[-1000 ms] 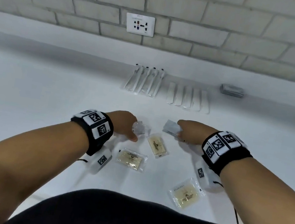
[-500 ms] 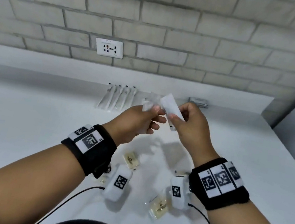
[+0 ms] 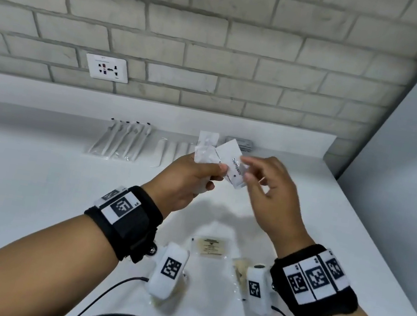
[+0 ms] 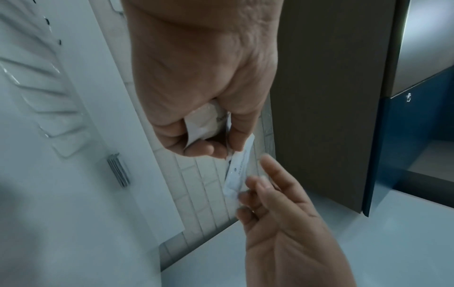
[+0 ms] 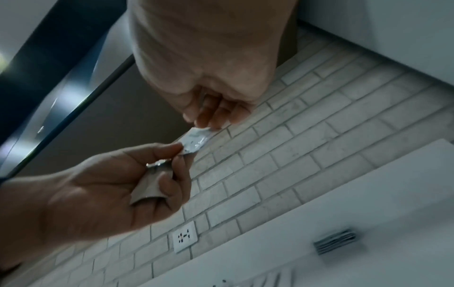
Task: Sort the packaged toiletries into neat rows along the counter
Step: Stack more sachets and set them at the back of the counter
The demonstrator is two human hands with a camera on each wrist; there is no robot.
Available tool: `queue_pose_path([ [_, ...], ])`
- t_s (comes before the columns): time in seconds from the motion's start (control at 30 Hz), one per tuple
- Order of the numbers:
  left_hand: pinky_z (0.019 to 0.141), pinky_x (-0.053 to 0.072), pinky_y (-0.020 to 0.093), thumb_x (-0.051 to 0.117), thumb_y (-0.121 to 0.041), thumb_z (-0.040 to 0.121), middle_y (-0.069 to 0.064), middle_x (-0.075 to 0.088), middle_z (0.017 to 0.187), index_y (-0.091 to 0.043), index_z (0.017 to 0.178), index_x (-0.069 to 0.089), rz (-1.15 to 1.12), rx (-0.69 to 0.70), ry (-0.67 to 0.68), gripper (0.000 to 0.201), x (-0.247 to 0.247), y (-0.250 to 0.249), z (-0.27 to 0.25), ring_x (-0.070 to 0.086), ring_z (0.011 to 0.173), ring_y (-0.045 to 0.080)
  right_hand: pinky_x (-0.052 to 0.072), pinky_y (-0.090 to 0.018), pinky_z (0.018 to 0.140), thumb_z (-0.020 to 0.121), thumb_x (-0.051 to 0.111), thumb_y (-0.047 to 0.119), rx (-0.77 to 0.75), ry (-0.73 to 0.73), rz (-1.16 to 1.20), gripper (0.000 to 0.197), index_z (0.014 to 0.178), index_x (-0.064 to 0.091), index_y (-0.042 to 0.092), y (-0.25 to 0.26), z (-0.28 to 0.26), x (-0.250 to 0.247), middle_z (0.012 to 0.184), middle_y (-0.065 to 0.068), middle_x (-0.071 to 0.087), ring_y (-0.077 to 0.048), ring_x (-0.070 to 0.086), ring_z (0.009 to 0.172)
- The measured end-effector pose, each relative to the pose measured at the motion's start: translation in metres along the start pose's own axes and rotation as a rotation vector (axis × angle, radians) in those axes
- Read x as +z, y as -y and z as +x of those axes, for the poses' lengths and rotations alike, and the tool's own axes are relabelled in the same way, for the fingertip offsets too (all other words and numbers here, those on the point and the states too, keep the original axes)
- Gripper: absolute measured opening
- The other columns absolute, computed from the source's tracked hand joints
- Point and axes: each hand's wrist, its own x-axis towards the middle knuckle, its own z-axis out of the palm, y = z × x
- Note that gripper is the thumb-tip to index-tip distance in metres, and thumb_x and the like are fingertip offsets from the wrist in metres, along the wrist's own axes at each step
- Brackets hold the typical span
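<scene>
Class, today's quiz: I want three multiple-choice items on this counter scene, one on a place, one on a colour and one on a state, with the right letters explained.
1. Where on the counter does the row of packaged toothbrushes lie?
A. At the front edge
B. At the back, below the wall socket
C. In the far right corner

2. What colour is the soap packet lying between the wrists?
A. Cream
B. Blue
C. Red

3. What is the state of the toothpaste sachet?
A. Flat on the counter
B. Leaning against the wall
C. Held in the air, pinched by the left hand

Answers: B, the row lies at the back ledge under the socket; A, cream shows through its clear wrap; C, the left thumb and fingers pinch it above the counter.
</scene>
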Motion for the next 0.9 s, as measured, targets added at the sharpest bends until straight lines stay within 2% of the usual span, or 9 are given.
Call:
queue_pose_path([
  [0.1,0.057,0.041,0.021,0.061,-0.001,0.088,0.003,0.065,0.085,-0.009,0.096,0.061,-0.044,-0.026,-0.017,0.011,0.027,0.005,0.008,0.058,0.066,0.010,0.046,-0.021,0.080,0.090,0.061,0.013,0.216,-0.164,0.189,0.024,0.096,0.062,0.037,-0.013,0.010,-0.032,0.095,0.004,0.063,-0.008,0.059,0.085],
  [0.23,0.057,0.043,0.020,0.060,0.001,0.088,0.001,0.065,0.078,-0.008,0.094,0.062,-0.043,-0.040,0.031,0.010,0.062,0.013,0.016,0.059,0.065,0.010,0.051,-0.029,0.068,0.075,0.080,0.020,0.378,0.131,0.188,0.022,0.091,0.066,0.028,-0.026,0.017,-0.054,0.083,-0.003,0.067,-0.019,0.059,0.070],
  [0.3,0.057,0.044,0.020,0.061,0.001,0.088,0.001,0.066,0.077,-0.008,0.093,0.062,-0.038,-0.041,0.024,0.010,0.077,0.018,0.020,0.060,0.066,0.010,0.050,-0.030,0.061,0.076,0.079,0.019,0.399,0.123,0.168,0.015,0.078,0.064,0.022,-0.036,0.018,-0.064,0.073,-0.002,0.065,-0.018,0.057,0.063],
  [0.4,0.058,0.045,0.019,0.062,0.001,0.088,-0.001,0.069,0.075,-0.008,0.090,0.063,-0.023,-0.049,-0.025,0.009,0.088,0.027,0.024,0.060,0.067,0.011,0.047,-0.033,0.060,0.080,0.074,0.015,0.477,0.001,0.137,0.023,0.067,0.056,0.020,-0.063,0.026,-0.092,0.066,-0.001,0.059,-0.015,0.053,0.061],
  [0.53,0.059,0.045,0.020,0.065,-0.001,0.086,0.002,0.067,0.079,-0.005,0.094,0.063,0.124,-0.048,-0.021,0.009,0.102,0.041,0.028,0.058,0.068,0.013,0.044,-0.026,0.052,0.076,0.075,0.004,0.543,0.249,0.448,0.016,0.075,0.066,0.017,-0.077,0.032,-0.130,0.066,-0.001,0.064,-0.013,0.056,0.056],
  [0.67,0.058,0.048,0.019,0.061,-0.001,0.089,0.002,0.066,0.075,-0.007,0.091,0.065,0.052,-0.082,0.042,0.008,0.126,0.051,0.030,0.058,0.065,0.011,0.045,-0.025,0.059,0.074,0.078,0.006,0.504,0.505,0.200,0.010,0.082,0.071,0.008,-0.076,0.026,-0.121,0.068,-0.004,0.068,-0.014,0.057,0.060],
  [0.77,0.063,0.052,0.020,0.057,-0.014,0.094,0.005,0.062,0.079,-0.010,0.094,0.063,-0.020,-0.097,0.014,0.007,0.132,0.057,0.034,0.059,0.068,0.013,0.049,-0.031,0.068,0.077,0.076,0.008,0.561,0.426,0.223,0.017,0.092,0.070,0.006,-0.088,0.017,-0.110,0.079,-0.008,0.069,-0.018,0.063,0.069],
  [0.83,0.067,0.057,0.025,0.056,-0.024,0.096,0.007,0.062,0.082,-0.010,0.098,0.058,-0.108,-0.160,-0.065,0.014,0.129,0.061,0.037,0.062,0.071,0.018,0.051,-0.031,0.066,0.081,0.074,0.010,0.632,0.365,0.347,0.018,0.096,0.067,0.014,-0.098,0.011,-0.110,0.082,-0.006,0.070,-0.019,0.066,0.072],
  [0.9,0.071,0.059,0.033,0.050,-0.020,0.098,0.015,0.065,0.088,-0.004,0.103,0.055,-0.227,-0.248,-0.137,0.017,0.123,0.062,0.039,0.066,0.074,0.026,0.052,-0.029,0.059,0.083,0.071,0.008,0.704,0.293,0.462,0.019,0.098,0.063,0.015,-0.106,0.007,-0.111,0.079,-0.006,0.069,-0.023,0.066,0.069],
])
